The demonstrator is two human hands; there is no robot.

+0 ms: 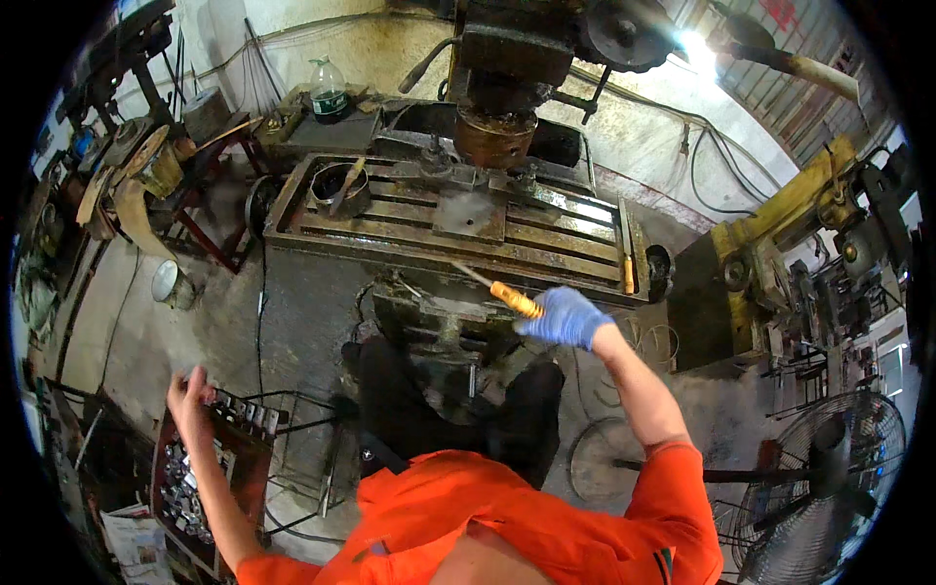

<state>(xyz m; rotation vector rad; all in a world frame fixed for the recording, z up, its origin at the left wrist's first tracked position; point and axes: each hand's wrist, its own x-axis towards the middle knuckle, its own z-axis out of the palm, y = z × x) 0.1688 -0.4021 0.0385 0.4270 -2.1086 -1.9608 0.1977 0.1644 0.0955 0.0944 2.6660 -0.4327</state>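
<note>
- Blue knitted glove on the right hand, which is clamped round the grip of a yellow-handled screwdriver. Its shaft points up and left, its tip by the front edge of the slotted steel bench; whether they touch cannot be told.
- Bare left hand, well apart from the right, its fingers curled over a crate of small metal parts; whether it holds anything cannot be told.
- Metal plate on the bench, below the spindle head; a pot stands to its left.
- The bench looks oily, so the screwdriver's tip could skid if pressed there.
- Oil on the glove, if any, could loosen the grip.
- Sharp edges among the parts, if present, could nick the unprotected fingers.
</note>
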